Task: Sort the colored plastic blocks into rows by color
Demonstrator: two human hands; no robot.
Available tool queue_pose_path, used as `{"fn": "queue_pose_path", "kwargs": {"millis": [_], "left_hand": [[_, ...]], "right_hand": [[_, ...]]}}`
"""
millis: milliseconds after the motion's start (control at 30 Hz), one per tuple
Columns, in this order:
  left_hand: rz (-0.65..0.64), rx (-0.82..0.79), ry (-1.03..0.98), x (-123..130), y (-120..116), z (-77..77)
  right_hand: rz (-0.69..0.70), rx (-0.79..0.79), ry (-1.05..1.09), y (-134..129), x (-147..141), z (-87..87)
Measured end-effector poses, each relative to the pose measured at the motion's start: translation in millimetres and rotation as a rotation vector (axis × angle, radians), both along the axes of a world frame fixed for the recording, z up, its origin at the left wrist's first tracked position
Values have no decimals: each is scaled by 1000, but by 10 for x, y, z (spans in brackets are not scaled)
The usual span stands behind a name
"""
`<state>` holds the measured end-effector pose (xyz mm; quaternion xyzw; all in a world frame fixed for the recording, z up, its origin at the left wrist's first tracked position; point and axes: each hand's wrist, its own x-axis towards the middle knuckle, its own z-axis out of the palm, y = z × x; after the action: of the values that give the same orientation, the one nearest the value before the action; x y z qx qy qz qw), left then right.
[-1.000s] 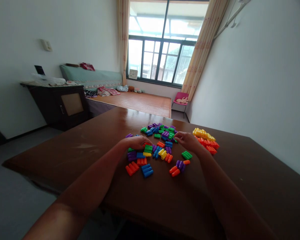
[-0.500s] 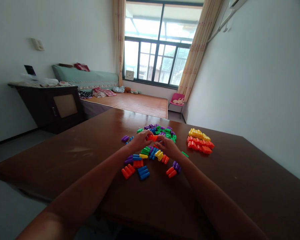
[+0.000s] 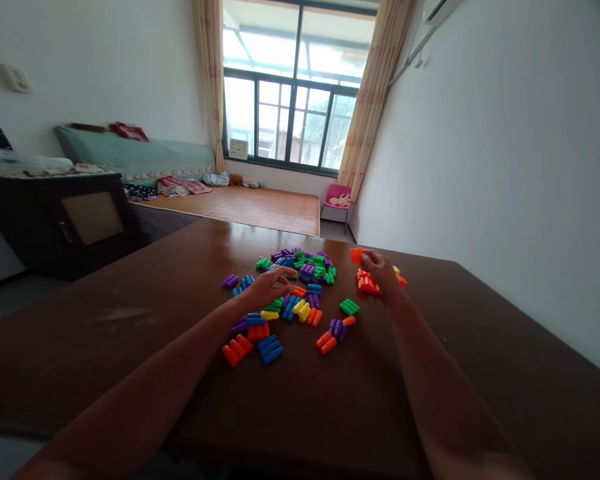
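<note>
My right hand (image 3: 379,267) pinches an orange toy block (image 3: 356,255) above the row of orange blocks (image 3: 367,283) on the right. Part of that row, and most of the yellow blocks (image 3: 397,271) by it, is hidden behind this hand. My left hand (image 3: 271,285) hovers, fingers apart and holding nothing, over the loose blocks. Beyond it is a pile of green, purple and blue blocks (image 3: 307,269). Nearer me lie a blue block (image 3: 271,349), an orange block (image 3: 237,350), a yellow block (image 3: 301,309) and a green block (image 3: 349,307), each made of joined tubes.
Everything rests on a glossy brown table (image 3: 155,293). Behind it are a low bed (image 3: 265,207), a pink chair (image 3: 337,198) and a window (image 3: 290,93). A dark cabinet (image 3: 50,220) stands at the left.
My right hand has moved right with the orange block, away from my left hand. My left hand has let go of that block and opened. The view has turned slightly right.
</note>
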<state>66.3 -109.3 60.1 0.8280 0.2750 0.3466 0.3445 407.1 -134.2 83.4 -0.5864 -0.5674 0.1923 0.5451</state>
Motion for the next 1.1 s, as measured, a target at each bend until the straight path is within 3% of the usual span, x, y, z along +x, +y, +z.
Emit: {"fn": "queue_pose_path", "kwargs": {"millis": [133, 233, 367, 467, 600, 833, 1000, 1100], "left_hand": [[-3, -3, 7, -12, 4, 1], [-2, 2, 28, -12, 1, 11], [6, 28, 50, -15, -1, 15], [16, 50, 62, -30, 2, 29], [23, 62, 65, -53, 23, 45], [11, 84, 59, -69, 58, 39], [139, 125, 97, -145, 104, 84], [189, 123, 136, -169, 118, 69]], "right_hand": [[-473, -12, 55, -135, 1020, -225], [-566, -102, 73, -254, 1329, -389], [-469, -265, -183, -265, 1250, -412], [-484, -354, -450, -207, 1110, -356], [-515, -438, -649, -165, 972, -323], [-529, -428, -801, -204, 799, -291], [-485, -446, -835, -246, 785, -256], [-526, -415, -825, -235, 763, -213]]}}
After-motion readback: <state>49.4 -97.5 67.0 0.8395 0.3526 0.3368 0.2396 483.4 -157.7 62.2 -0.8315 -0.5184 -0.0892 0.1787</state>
